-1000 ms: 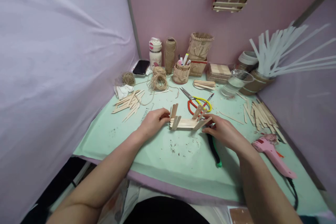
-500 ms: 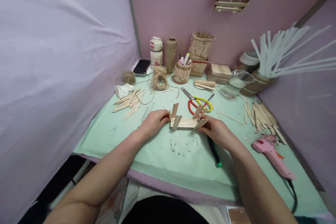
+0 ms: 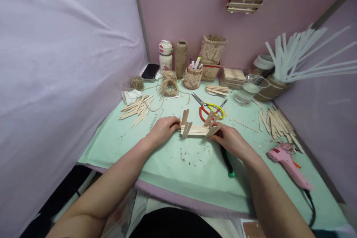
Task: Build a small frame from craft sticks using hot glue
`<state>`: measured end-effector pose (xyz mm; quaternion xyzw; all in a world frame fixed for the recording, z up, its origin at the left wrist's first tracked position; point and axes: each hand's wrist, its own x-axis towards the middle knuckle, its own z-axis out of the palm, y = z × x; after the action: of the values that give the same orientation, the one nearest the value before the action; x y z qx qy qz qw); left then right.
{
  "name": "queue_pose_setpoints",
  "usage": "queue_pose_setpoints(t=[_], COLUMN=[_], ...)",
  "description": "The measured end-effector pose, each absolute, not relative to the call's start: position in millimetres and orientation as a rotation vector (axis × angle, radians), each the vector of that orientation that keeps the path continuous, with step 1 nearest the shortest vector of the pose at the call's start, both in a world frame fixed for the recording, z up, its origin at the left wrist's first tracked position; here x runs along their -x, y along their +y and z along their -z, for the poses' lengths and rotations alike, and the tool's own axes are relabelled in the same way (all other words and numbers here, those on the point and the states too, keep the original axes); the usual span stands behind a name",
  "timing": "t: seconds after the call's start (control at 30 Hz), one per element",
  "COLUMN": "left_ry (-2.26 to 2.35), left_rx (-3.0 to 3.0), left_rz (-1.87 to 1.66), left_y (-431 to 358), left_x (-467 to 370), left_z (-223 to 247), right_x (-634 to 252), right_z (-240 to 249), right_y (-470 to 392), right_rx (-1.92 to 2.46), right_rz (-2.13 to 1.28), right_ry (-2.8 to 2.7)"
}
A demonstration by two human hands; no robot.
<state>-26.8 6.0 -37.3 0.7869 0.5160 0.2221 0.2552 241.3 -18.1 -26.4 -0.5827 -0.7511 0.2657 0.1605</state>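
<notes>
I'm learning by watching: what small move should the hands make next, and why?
Perhaps ease the right front stick of the stick frame more upright: it leans further than the left front sticks, and the right hand is at that end.

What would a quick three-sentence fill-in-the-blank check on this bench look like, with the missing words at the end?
1. The stick frame lies between the left hand and the ____ hand.
2. The scissors have one red handle and one ____ handle.
3. The glue gun has a body coloured ____.

Missing words: right; yellow; pink.
</notes>
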Motion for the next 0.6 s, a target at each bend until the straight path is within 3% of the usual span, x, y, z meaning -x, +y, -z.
queue_pose_setpoints(t=[0.6], left_ry=[1.398], left_rx=[-2.14], left_rz=[-0.612], left_y=[7.8], left_x=[27.1], left_z=[36.2], right_x=[-242.0], right_z=[28.5], right_y=[-19.0], right_rx=[1.647], right_rz=[-0.75], right_ry=[-2.132])
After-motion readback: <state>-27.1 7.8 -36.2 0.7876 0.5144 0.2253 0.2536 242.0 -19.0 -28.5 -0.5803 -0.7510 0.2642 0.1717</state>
